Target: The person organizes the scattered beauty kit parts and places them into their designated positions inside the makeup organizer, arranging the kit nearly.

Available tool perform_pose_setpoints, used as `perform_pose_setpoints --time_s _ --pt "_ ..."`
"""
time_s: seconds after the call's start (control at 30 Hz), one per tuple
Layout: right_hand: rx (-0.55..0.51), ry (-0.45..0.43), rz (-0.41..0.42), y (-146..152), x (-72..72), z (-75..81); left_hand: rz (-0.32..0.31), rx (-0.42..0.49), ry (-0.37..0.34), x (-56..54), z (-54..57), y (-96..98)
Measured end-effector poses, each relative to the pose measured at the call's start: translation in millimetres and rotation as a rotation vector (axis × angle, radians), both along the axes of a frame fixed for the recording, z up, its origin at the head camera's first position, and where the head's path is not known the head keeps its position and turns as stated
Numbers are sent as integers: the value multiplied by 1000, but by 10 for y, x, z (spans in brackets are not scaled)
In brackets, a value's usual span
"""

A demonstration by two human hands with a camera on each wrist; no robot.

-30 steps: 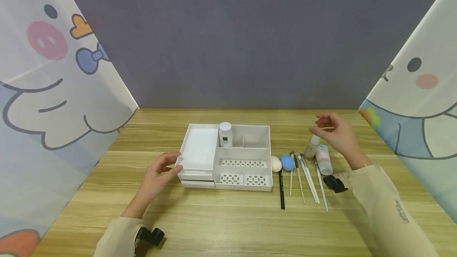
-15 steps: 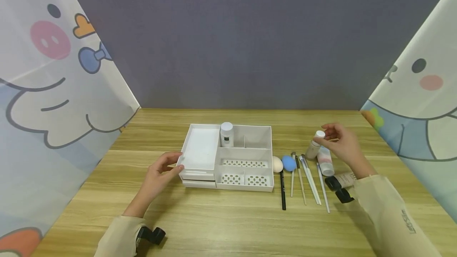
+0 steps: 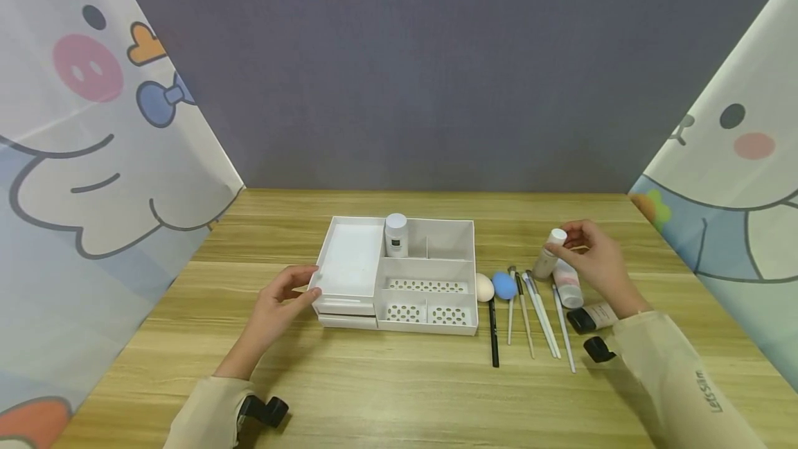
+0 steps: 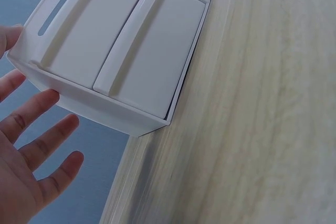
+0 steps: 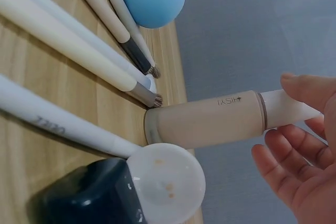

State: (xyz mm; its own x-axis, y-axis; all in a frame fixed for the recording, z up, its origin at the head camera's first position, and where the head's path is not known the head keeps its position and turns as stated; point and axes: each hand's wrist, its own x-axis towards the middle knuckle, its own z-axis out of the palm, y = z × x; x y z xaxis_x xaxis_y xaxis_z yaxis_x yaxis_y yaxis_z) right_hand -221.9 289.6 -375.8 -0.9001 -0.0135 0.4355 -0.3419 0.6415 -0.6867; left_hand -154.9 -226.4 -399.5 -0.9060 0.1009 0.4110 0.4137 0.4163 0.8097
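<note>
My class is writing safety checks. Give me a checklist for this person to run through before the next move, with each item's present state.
1. Right hand has the bottle by its white cap: ok, thumb and fingers are on it.
2. Cap fastened tightly: cannot tell.
3. Left hand touching the organizer: ok, at its left side.
4. White jar upright in the back row: ok.
5. Brushes stored in the organizer: not ok, they lie on the table.
</note>
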Motion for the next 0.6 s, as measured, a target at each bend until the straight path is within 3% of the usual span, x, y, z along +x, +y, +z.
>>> perform_pose_setpoints --time_s 0.6 --pt "95 18 -14 7 -4 54 6 -2 2 -3 -6 2"
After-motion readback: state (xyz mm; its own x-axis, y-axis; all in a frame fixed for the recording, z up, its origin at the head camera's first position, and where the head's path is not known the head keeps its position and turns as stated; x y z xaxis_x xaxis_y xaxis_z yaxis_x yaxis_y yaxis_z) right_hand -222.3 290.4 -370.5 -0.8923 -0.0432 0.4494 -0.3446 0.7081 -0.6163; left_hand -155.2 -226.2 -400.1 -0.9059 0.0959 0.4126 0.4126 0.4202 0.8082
